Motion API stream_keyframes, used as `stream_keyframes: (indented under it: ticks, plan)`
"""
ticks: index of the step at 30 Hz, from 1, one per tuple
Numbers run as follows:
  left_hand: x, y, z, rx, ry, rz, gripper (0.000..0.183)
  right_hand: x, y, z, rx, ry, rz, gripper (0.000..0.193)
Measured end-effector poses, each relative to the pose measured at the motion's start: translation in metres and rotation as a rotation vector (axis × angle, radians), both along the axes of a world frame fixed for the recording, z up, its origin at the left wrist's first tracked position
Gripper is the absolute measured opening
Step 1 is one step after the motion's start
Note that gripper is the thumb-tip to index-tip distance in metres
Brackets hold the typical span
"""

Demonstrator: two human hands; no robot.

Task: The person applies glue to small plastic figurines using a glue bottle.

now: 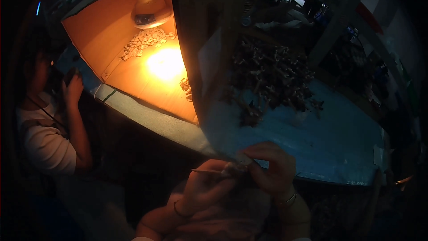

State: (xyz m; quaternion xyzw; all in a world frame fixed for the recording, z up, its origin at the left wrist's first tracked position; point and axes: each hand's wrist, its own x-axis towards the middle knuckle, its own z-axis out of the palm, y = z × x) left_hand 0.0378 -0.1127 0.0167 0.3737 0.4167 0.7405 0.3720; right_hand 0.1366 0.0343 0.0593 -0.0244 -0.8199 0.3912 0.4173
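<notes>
Both hands are held close together in front of me, past the near edge of the blue table. My left hand (208, 185) has its fingers closed round a small pale lump (232, 168); a thin light stick (207, 170) lies across the same fingers. Between thumb and forefinger, my right hand (273, 166) pinches a small pale round piece (243, 159) right above that lump. The dim light hides what kind of pieces these are and whether they are joined.
An open-fronted box (118, 73), lit by a hanging bulb (152, 11), holds a heap of small pale pieces (145, 43). A pile of dark pieces with pale ends (272, 73) covers the back of the blue table (330, 138). Another person (49, 147) is at the left.
</notes>
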Motion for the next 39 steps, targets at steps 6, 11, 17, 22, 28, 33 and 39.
stream_keyframes:
  ticks: [6, 11, 17, 22, 28, 33, 39]
  plan:
    - [0.011, 0.005, 0.003, -0.053, -0.029, -0.066, 0.03, 0.023, 0.009, 0.007, 0.122, -0.026, 0.031, 0.029]
    - [0.018, 0.012, 0.003, -0.042, -0.08, -0.148, 0.031, 0.033, 0.017, 0.004, 0.19, -0.018, 0.022, 0.03]
    - [0.026, 0.017, 0.002, -0.019, -0.256, -0.263, 0.034, 0.037, 0.019, 0.002, 0.227, -0.01, -0.054, 0.024]
    - [0.029, 0.018, 0.004, -0.035, -0.273, -0.248, 0.032, 0.04, 0.022, 0.002, 0.254, -0.004, -0.06, 0.022]
    - [0.031, 0.019, 0.003, -0.022, -0.284, -0.237, 0.03, 0.038, 0.021, -0.002, 0.24, 0.016, -0.068, 0.022]
    - [0.031, 0.022, 0.0, 0.018, -0.282, -0.22, 0.03, 0.037, 0.02, -0.003, 0.236, 0.014, -0.055, 0.024]
    - [0.025, 0.021, -0.008, 0.071, -0.294, -0.274, 0.029, 0.036, 0.02, -0.005, 0.344, 0.048, -0.025, 0.026]
